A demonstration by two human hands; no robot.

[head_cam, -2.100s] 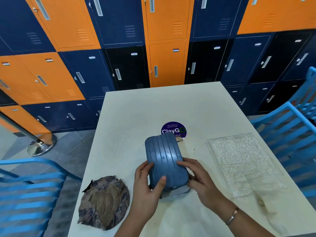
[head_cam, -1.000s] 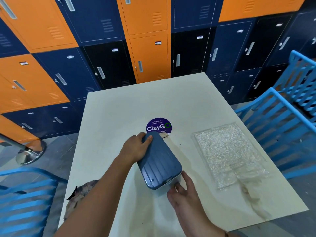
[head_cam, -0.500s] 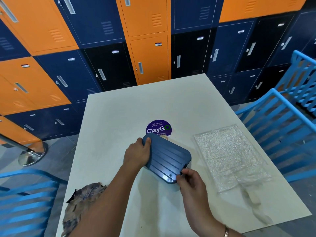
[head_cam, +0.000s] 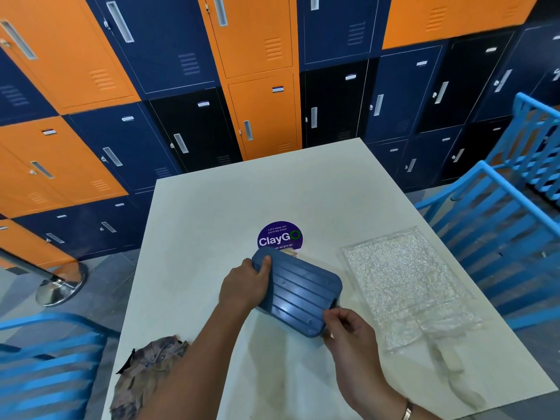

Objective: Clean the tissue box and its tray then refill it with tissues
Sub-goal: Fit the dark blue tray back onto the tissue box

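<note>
A person's left hand (head_cam: 242, 286) grips one end of a ribbed blue tissue box (head_cam: 298, 294) on the white tabletop (head_cam: 212, 207). Their right hand (head_cam: 348, 331) pinches its opposite corner. A clear plastic packet (head_cam: 403, 283) lies just beside.

The tissue box (head_cam: 298, 294) showed only its ridged face, its other side and contents hidden. Of the two hands, the left hand (head_cam: 242, 286) showed just a thumb, its fingers behind the box's far end, and the right hand (head_cam: 348, 331) had its fingertips tucked out of sight at the near corner. The box covered the sticker's (head_cam: 278, 236) lower rim, and the left forearm (head_cam: 194, 374) and the bottom edge cut off the crumpled cloth (head_cam: 145, 374).
</note>
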